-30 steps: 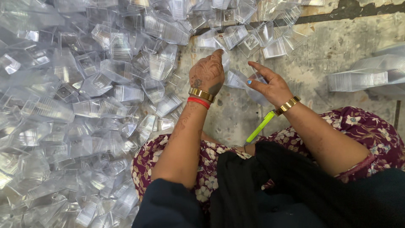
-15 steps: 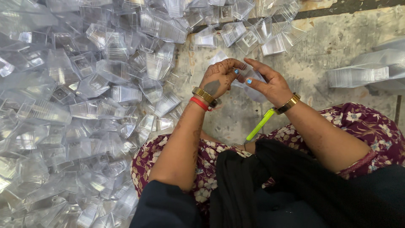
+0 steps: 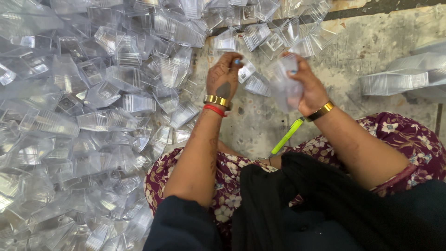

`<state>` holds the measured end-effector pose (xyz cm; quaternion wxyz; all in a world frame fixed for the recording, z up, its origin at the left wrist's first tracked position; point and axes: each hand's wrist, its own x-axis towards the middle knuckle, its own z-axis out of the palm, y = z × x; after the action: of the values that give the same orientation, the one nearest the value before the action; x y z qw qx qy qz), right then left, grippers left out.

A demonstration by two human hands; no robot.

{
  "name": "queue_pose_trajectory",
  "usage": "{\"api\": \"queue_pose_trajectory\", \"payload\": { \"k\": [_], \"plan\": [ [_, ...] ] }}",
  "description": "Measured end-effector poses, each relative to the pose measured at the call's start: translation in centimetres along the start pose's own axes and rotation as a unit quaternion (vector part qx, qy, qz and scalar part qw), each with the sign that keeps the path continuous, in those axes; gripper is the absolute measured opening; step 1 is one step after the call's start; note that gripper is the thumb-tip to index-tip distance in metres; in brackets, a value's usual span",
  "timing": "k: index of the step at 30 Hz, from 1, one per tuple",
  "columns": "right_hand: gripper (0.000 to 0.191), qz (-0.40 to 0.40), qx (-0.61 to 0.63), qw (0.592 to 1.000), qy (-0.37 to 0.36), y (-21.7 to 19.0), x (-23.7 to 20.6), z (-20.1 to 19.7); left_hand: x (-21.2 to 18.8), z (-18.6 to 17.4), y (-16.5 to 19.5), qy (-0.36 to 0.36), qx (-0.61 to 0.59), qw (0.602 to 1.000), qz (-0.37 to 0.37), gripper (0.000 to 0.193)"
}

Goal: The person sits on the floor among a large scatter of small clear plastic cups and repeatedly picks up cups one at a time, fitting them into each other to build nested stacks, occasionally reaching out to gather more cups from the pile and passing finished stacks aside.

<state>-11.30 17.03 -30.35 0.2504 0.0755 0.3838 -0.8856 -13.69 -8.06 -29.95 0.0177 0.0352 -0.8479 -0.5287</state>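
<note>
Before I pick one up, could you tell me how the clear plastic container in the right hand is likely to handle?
The clear plastic container looks thin-walled and see-through, so it is probably very light and may flex under a squeeze. The right hand holds it with fingers alone, suggesting little weight. Its glossy surface could be slippery, and the loose pile of containers would likely slide if pushed.

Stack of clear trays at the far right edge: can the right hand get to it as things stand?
Probably not freely: the right hand is already closed on clear plastic pieces. The floor between it and the stack of clear trays is bare, so nothing blocks the path.
</note>
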Motion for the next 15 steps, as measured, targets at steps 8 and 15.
{"api": "queue_pose_trajectory", "payload": {
  "k": [8,15],
  "plan": [
    [0.030,0.039,0.148,0.988,-0.009,-1.7,-0.9,-0.3,-0.8,1.1,0.6,-0.155,0.295,0.942,-0.051,0.037],
    [0.026,0.027,0.099,0.994,0.048,-0.9,-0.5,-1.8,0.1,1.6,-0.2,-0.136,0.335,0.924,-0.123,0.024]
  ]
}}
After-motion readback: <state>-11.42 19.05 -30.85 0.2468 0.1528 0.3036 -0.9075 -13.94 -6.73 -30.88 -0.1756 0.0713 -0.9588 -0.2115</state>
